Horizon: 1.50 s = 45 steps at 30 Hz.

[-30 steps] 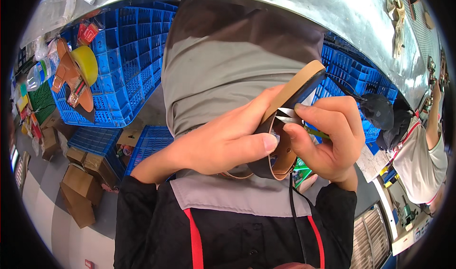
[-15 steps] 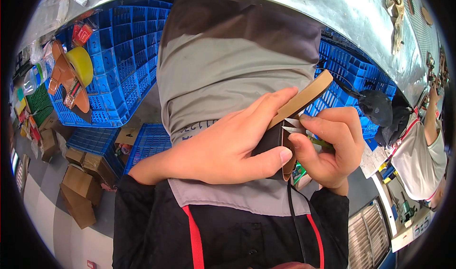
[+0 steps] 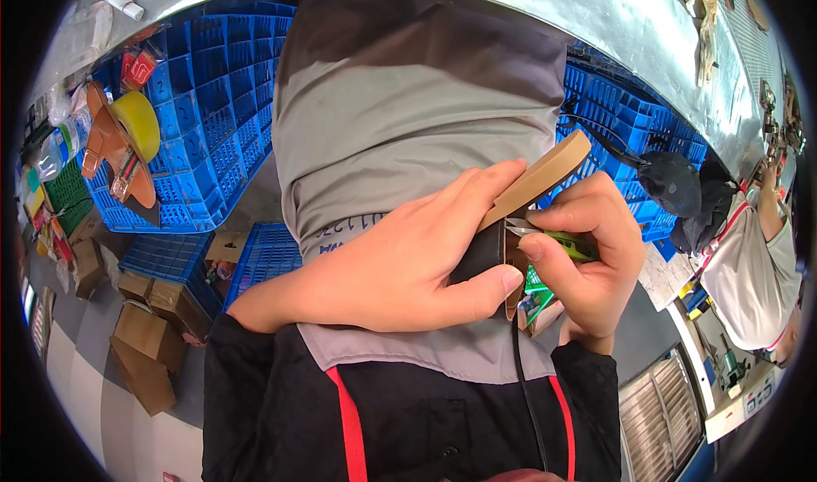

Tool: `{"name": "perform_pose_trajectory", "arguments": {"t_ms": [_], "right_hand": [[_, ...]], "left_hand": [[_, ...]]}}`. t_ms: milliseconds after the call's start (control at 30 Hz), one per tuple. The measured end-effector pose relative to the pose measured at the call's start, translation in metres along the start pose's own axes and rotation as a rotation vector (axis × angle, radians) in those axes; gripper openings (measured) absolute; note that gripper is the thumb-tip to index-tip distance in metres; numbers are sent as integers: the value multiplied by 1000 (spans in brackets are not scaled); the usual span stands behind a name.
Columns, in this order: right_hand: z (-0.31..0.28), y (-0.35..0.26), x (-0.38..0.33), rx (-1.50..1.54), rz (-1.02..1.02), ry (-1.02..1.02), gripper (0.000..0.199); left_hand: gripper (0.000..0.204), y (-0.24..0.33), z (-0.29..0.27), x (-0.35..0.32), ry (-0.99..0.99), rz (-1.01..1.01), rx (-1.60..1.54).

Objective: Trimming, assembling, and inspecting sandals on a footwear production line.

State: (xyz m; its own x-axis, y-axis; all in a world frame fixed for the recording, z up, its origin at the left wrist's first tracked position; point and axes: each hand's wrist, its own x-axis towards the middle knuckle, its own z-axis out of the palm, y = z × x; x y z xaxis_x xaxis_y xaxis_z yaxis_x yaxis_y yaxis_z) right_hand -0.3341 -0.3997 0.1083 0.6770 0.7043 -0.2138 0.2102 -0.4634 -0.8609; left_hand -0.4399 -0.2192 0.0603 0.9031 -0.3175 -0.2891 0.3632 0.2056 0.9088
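My left hand (image 3: 400, 265) is wrapped around a roll of brown tape (image 3: 538, 178), thumb pressed on its dark lower side and fingers laid along its flat face. The roll is held edge-on and tilted, just in front of my grey top (image 3: 400, 116). My right hand (image 3: 591, 269) is closed on a small green-handled cutter (image 3: 568, 244). Its metal tip points left and touches the roll's inner edge between the two hands. Most of the roll is hidden behind my left hand.
Stacked blue plastic crates (image 3: 204, 125) stand to the left and right. An orange tape dispenser with a yellow roll (image 3: 128, 137) lies on them. Cardboard boxes (image 3: 145, 346) sit on the floor at lower left. A co-worker in white (image 3: 753, 269) stands at the right by a metal bench (image 3: 613, 14).
The roll has tipped from facing me to edge-on and risen slightly. My left thumb has slid down under it, and my right hand has brought the cutter's tip in against the roll.
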Motion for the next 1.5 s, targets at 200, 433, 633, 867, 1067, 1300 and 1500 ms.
{"name": "perform_pose_trajectory", "arguments": {"t_ms": [200, 433, 633, 867, 1067, 1300, 1500], "right_hand": [[2, 1, -5, 27, 43, 26, 22], [-3, 5, -3, 128, 121, 6, 18], [-4, 8, 0, 247, 142, -25, 15], [0, 8, -5, 322, 202, 23, 19], [3, 13, -8, 312, 148, 56, 18], [0, 9, -6, 238, 136, 52, 19], [-4, 5, -5, 215, 156, 15, 18]], "left_hand": [[76, 1, 2, 0, -5, -13, 19], [75, 4, 4, 2, 18, -21, 71], [75, 6, 2, 3, -36, -34, 32], [73, 1, 1, 5, -2, 7, 21], [70, 0, 4, 4, 39, 52, 34], [71, 0, 4, 6, 29, 20, 50], [72, 5, 4, 7, 24, -17, 98]]}}
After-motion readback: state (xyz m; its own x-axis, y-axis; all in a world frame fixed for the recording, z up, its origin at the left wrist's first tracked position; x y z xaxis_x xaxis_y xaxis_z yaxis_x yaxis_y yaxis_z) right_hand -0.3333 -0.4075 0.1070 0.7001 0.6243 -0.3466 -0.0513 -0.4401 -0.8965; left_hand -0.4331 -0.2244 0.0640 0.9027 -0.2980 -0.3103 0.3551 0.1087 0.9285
